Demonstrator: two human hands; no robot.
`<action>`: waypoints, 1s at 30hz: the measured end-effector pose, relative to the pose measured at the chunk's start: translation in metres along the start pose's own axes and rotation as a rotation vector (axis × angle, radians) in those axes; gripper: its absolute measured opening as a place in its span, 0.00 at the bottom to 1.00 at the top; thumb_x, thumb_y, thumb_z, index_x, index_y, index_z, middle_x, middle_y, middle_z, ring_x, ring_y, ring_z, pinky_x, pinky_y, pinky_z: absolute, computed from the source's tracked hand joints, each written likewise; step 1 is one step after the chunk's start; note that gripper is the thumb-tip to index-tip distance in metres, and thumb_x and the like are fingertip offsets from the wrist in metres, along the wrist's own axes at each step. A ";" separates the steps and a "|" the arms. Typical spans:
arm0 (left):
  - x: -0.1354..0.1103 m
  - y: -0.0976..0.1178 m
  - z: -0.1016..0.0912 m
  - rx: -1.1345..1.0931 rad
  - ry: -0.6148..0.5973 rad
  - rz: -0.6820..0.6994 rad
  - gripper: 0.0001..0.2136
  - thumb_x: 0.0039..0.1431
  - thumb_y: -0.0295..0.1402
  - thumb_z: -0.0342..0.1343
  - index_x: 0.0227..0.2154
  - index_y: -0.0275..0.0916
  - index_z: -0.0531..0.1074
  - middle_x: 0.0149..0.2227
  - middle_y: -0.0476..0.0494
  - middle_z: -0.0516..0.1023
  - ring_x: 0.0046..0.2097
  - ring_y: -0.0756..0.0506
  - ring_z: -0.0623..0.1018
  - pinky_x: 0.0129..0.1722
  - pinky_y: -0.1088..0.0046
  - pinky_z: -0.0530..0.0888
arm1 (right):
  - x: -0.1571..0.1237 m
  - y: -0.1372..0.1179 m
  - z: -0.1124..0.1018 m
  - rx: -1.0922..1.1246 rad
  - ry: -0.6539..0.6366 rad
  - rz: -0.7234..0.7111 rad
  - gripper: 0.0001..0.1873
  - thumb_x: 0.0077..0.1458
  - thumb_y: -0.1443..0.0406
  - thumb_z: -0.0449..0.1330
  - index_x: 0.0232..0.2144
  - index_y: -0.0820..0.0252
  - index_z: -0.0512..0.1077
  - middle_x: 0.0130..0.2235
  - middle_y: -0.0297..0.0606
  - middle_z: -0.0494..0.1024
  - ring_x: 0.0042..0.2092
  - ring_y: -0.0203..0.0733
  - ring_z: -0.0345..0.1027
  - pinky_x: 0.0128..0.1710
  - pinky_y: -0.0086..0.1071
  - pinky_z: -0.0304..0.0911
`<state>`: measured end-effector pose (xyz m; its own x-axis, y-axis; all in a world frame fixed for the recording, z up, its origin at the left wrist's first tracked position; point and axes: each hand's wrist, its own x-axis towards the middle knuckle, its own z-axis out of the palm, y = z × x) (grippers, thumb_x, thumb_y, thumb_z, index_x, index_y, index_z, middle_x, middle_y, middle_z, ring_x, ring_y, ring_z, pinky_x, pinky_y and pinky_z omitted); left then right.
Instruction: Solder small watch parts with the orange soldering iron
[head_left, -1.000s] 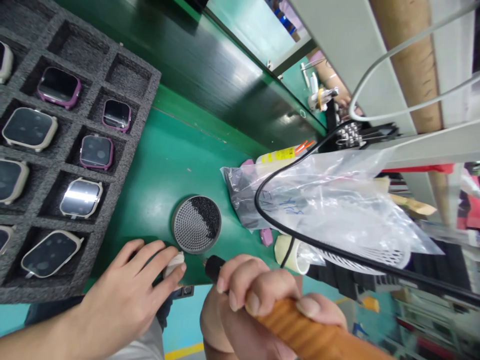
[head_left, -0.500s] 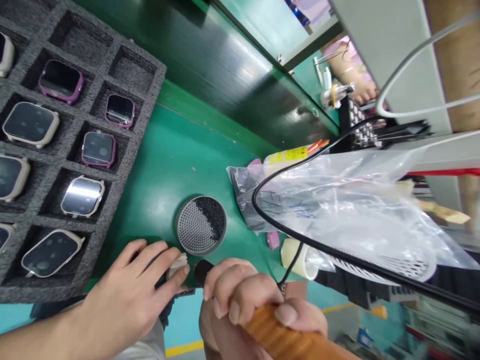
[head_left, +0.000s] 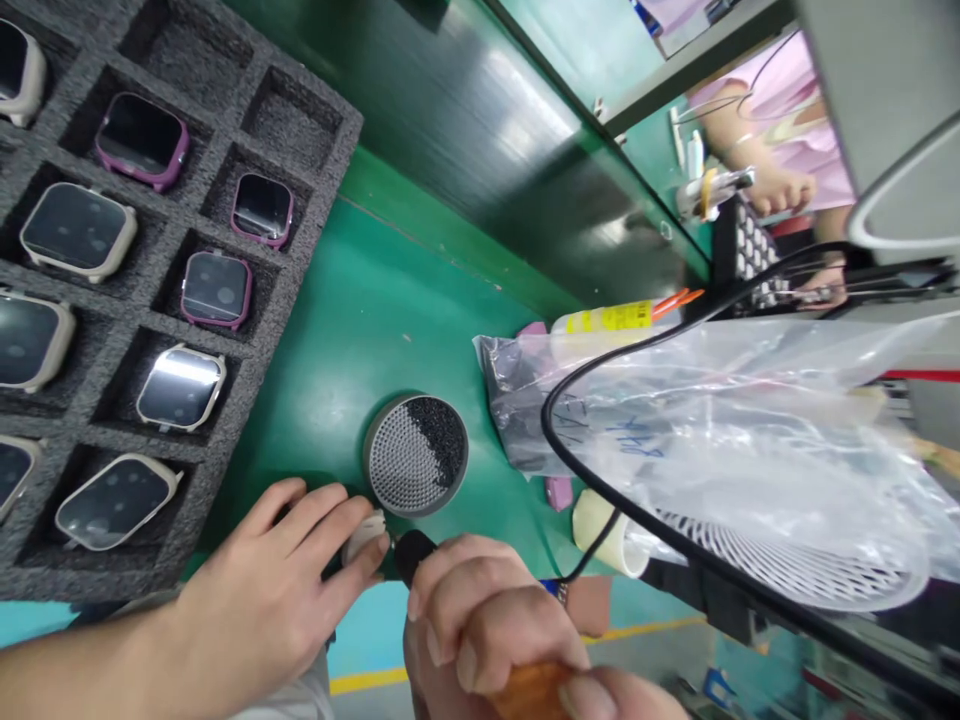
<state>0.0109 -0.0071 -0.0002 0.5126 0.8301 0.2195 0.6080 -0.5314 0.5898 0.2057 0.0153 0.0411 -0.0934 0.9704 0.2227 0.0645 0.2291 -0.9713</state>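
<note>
Orange and black, the screwdriver [head_left: 414,552] at the lower centre of the frame is gripped by the right hand [head_left: 499,610], fingers wrapped around its handle. Just left of its tip, the left hand [head_left: 274,570] pinches a pale watch case [head_left: 365,537] between thumb and fingers; whether tip and case touch cannot be told. Above them, a round dish [head_left: 390,463] holding black bits sits on the green table [head_left: 337,320]. Dark foam tray [head_left: 296,300] with watches fills the upper left.

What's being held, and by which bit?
Right grip: a screwdriver-like tool, by its orange body behind the black nose. Left grip: a small pale piece; holding spot partly hidden.
</note>
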 end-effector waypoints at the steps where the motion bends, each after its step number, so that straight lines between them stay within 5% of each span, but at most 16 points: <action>1: 0.001 0.000 -0.001 -0.004 0.000 0.002 0.14 0.74 0.34 0.50 0.54 0.41 0.78 0.57 0.42 0.79 0.57 0.36 0.73 0.57 0.52 0.63 | -0.002 0.000 0.005 0.013 0.034 -0.017 0.24 0.68 0.45 0.50 0.26 0.50 0.66 0.19 0.24 0.68 0.19 0.38 0.67 0.20 0.36 0.67; 9: 0.002 0.000 -0.004 -0.013 0.006 0.001 0.14 0.74 0.32 0.49 0.53 0.41 0.78 0.56 0.42 0.79 0.56 0.36 0.73 0.56 0.52 0.64 | 0.002 -0.002 0.026 0.054 0.183 -0.027 0.24 0.70 0.50 0.51 0.24 0.53 0.61 0.18 0.23 0.62 0.18 0.32 0.61 0.21 0.33 0.64; 14: 0.001 0.000 0.000 -0.004 0.016 0.004 0.13 0.73 0.31 0.51 0.54 0.41 0.77 0.57 0.41 0.79 0.56 0.36 0.73 0.56 0.52 0.64 | 0.013 0.005 0.005 0.121 -0.182 -0.119 0.16 0.70 0.51 0.49 0.38 0.50 0.72 0.23 0.27 0.73 0.23 0.39 0.71 0.22 0.37 0.71; 19: -0.003 0.001 0.000 0.026 0.030 0.000 0.14 0.72 0.39 0.58 0.55 0.42 0.77 0.55 0.43 0.79 0.56 0.37 0.73 0.58 0.52 0.64 | 0.015 -0.002 0.005 0.123 0.146 -0.359 0.16 0.69 0.57 0.53 0.55 0.51 0.69 0.32 0.27 0.73 0.23 0.34 0.69 0.19 0.33 0.71; 22: -0.006 -0.001 -0.001 0.013 -0.035 0.092 0.16 0.72 0.37 0.56 0.58 0.39 0.76 0.64 0.44 0.75 0.62 0.35 0.71 0.61 0.50 0.61 | 0.018 -0.010 0.016 0.099 0.299 -0.265 0.17 0.70 0.53 0.51 0.51 0.55 0.69 0.31 0.27 0.71 0.25 0.33 0.67 0.22 0.34 0.70; 26: -0.009 -0.002 0.002 0.022 -0.010 0.111 0.16 0.72 0.34 0.52 0.57 0.37 0.76 0.62 0.42 0.77 0.60 0.35 0.72 0.62 0.48 0.61 | 0.021 -0.013 0.023 0.119 0.349 -0.149 0.30 0.68 0.38 0.45 0.49 0.54 0.68 0.30 0.29 0.71 0.26 0.36 0.66 0.25 0.37 0.66; 30: -0.009 0.001 0.006 0.036 0.059 0.036 0.13 0.71 0.35 0.58 0.54 0.40 0.78 0.55 0.43 0.81 0.56 0.35 0.75 0.61 0.48 0.63 | 0.021 -0.009 0.022 0.117 0.345 -0.148 0.32 0.68 0.37 0.42 0.50 0.53 0.68 0.30 0.28 0.71 0.26 0.36 0.66 0.24 0.37 0.65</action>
<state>0.0107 -0.0167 -0.0063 0.4983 0.8185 0.2858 0.6122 -0.5656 0.5525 0.1815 0.0318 0.0528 0.2477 0.9008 0.3568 -0.0403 0.3775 -0.9251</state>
